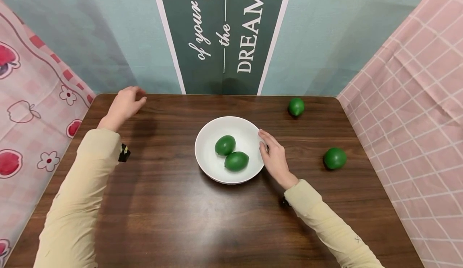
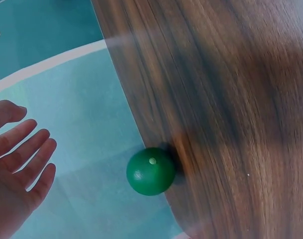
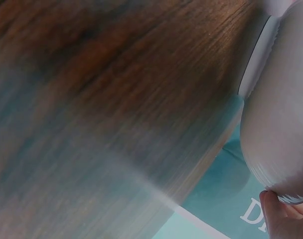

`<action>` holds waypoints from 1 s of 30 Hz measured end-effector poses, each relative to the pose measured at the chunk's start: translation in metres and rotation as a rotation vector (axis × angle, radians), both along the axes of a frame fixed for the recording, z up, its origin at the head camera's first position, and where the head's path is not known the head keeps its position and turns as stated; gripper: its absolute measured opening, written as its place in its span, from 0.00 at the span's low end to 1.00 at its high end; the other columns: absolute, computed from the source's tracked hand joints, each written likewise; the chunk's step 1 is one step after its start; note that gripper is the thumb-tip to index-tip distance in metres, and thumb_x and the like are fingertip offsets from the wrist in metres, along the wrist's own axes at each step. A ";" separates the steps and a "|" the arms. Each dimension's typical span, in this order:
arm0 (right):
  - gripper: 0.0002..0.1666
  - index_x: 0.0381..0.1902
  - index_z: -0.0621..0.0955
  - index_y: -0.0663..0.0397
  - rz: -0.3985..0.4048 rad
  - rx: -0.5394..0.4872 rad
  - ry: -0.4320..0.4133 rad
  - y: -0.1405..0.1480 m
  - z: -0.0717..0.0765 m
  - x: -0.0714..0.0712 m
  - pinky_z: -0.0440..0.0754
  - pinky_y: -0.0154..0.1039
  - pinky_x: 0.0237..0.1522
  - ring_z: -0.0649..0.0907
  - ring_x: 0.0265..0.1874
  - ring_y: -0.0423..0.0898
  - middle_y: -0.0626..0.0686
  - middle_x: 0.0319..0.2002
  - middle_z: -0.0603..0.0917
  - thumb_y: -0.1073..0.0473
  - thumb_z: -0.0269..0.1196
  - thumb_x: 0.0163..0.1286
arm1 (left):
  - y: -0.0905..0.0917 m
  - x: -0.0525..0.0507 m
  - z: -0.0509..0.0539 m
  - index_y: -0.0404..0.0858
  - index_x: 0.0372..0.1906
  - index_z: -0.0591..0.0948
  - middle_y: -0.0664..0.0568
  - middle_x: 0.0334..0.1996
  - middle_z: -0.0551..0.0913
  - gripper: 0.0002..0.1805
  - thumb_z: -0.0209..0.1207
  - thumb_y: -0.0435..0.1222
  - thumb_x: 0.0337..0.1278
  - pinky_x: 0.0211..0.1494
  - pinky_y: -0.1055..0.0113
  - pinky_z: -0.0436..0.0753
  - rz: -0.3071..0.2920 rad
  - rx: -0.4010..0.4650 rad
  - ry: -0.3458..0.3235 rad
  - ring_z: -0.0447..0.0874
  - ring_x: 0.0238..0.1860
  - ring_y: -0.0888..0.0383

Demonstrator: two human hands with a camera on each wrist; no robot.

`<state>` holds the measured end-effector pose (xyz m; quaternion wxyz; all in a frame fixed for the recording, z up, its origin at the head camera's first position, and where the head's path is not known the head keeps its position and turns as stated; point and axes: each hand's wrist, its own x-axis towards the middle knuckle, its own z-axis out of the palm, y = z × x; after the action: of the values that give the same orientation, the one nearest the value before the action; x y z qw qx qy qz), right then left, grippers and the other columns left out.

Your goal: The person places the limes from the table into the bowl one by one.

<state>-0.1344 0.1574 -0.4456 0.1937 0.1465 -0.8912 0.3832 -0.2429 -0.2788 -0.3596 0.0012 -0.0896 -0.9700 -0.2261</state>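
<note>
At the table's far left, my left hand (image 1: 126, 103) is held with loosely bent fingers and nothing in them. In the left wrist view, a round green lime (image 2: 151, 171) lies by the table edge, apart from that hand (image 2: 19, 174); the head view does not show it. My right hand (image 1: 275, 159) holds the right rim of a white bowl (image 1: 207, 167), thumb and fingers at the edge. Two green limes, one (image 1: 225, 145) behind the other (image 1: 236, 161), lie inside. The right wrist view shows the bowl's outer wall (image 3: 281, 109) and part of the hand (image 3: 286, 219).
Right of the bowl, one lime (image 1: 296, 107) lies near the far edge and another (image 1: 334, 158) nearer the right edge. The brown wooden table (image 1: 173, 224) is bordered by a blue-green cloth (image 1: 318, 39) with lettering, and pink patterned cloths at both sides.
</note>
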 end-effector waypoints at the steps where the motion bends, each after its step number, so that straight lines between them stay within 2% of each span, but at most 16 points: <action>1: 0.18 0.52 0.77 0.66 0.000 0.000 -0.001 0.000 0.000 0.000 0.73 0.44 0.53 0.75 0.55 0.49 0.55 0.55 0.77 0.69 0.54 0.64 | -0.001 -0.001 0.000 0.25 0.54 0.70 0.29 0.51 0.70 0.20 0.45 0.37 0.65 0.50 0.42 0.66 0.011 -0.001 0.000 0.66 0.52 0.35; 8: 0.18 0.52 0.77 0.66 -0.012 -0.003 0.002 -0.001 0.000 0.001 0.73 0.44 0.53 0.75 0.55 0.49 0.55 0.54 0.77 0.69 0.53 0.64 | -0.009 -0.005 -0.006 0.26 0.55 0.70 0.30 0.52 0.68 0.21 0.44 0.38 0.66 0.50 0.42 0.67 0.087 0.007 0.011 0.66 0.51 0.35; 14: 0.18 0.52 0.77 0.64 -0.020 -0.008 -0.015 -0.002 -0.001 0.001 0.73 0.43 0.53 0.75 0.55 0.47 0.53 0.55 0.77 0.68 0.52 0.65 | -0.014 -0.007 -0.012 0.24 0.56 0.68 0.29 0.53 0.67 0.22 0.44 0.37 0.65 0.51 0.42 0.66 0.127 0.019 0.029 0.65 0.52 0.34; 23: 0.18 0.53 0.77 0.65 -0.013 -0.012 -0.003 -0.002 -0.001 0.001 0.73 0.43 0.53 0.75 0.56 0.48 0.54 0.55 0.77 0.69 0.52 0.65 | -0.022 -0.012 -0.020 0.23 0.58 0.65 0.28 0.54 0.65 0.25 0.48 0.35 0.62 0.58 0.40 0.59 0.190 0.024 0.041 0.59 0.57 0.32; 30: 0.18 0.52 0.77 0.65 -0.015 -0.011 -0.002 -0.002 0.000 0.001 0.73 0.43 0.54 0.75 0.55 0.48 0.54 0.55 0.77 0.69 0.52 0.64 | -0.026 -0.015 -0.028 0.25 0.62 0.61 0.27 0.59 0.58 0.28 0.49 0.38 0.62 0.62 0.40 0.53 0.262 0.041 0.012 0.51 0.61 0.31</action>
<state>-0.1335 0.1554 -0.4458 0.1964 0.1382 -0.8904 0.3868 -0.2575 -0.3044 -0.3876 0.0383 0.0364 -0.9685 -0.2432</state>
